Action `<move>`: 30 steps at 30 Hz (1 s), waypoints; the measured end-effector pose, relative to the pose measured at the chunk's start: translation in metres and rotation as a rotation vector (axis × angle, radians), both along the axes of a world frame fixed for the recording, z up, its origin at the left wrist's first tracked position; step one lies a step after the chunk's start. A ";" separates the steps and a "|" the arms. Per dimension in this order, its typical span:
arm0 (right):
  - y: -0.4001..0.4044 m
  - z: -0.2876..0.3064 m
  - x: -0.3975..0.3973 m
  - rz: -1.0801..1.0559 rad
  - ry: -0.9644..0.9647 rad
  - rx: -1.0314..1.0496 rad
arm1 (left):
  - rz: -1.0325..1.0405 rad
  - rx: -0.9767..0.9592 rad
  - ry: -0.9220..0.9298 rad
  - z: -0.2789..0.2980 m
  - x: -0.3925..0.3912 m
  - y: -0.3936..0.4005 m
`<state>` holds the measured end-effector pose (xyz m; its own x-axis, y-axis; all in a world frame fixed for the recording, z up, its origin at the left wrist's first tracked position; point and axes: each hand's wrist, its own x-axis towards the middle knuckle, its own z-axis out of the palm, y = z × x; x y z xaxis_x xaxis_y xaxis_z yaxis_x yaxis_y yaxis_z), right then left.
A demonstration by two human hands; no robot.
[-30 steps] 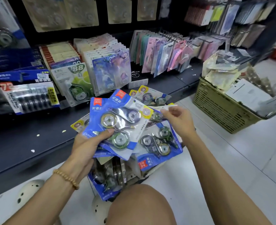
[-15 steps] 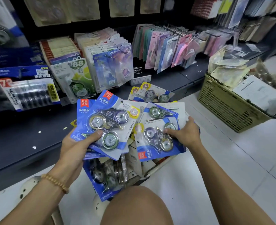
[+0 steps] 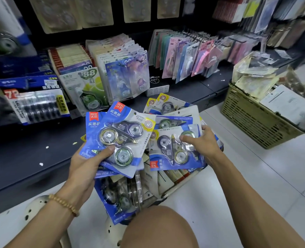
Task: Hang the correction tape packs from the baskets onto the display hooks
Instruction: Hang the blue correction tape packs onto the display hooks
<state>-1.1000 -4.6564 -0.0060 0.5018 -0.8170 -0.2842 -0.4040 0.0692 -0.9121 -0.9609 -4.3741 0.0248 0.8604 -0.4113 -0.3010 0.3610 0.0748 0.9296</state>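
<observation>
My left hand (image 3: 87, 163) grips a fanned stack of blue correction tape packs (image 3: 123, 133), thumb on the front of the top one. My right hand (image 3: 201, 144) pinches another blue pack (image 3: 171, 151), turned upside down, with a similar pack (image 3: 173, 121) just behind it. Both hands hover over a basket (image 3: 176, 189) full of more packs (image 3: 119, 196) on the floor in front of my knee. Display hooks (image 3: 192, 35) on the shelf wall carry rows of hanging packs.
A green basket (image 3: 252, 119) with papers and packets stands on the white tiled floor at the right. A dark low shelf (image 3: 22, 154) runs along the left, with boxed and carded stationery (image 3: 35, 104) on it. My knee (image 3: 158, 228) fills the bottom centre.
My right hand came down from a raised pinch onto an upside-down blue pack and now holds it. The left hand kept its stack, drifting slightly left and down.
</observation>
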 end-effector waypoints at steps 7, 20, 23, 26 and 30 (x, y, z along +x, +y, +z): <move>-0.017 0.039 -0.018 -0.219 -0.340 0.149 | 0.083 -0.056 0.041 0.004 0.003 -0.002; 0.085 0.100 0.049 -0.214 -0.628 0.315 | 0.073 -0.366 0.190 0.057 -0.021 -0.005; 0.107 0.116 0.066 -0.232 -0.664 0.292 | 0.071 -0.395 0.146 0.075 -0.018 0.008; 0.125 0.133 0.072 -0.193 -0.711 0.331 | 0.097 -0.396 0.124 0.090 -0.014 0.025; 0.158 0.155 0.075 -0.044 -0.716 0.342 | 0.151 -0.400 0.076 0.107 -0.010 0.043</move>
<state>-1.0246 -4.4987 0.1490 0.6266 -0.7660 -0.1438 0.2820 0.3949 -0.8744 -0.9709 -4.3314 0.1322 0.9015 -0.3794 -0.2084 0.3846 0.4811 0.7878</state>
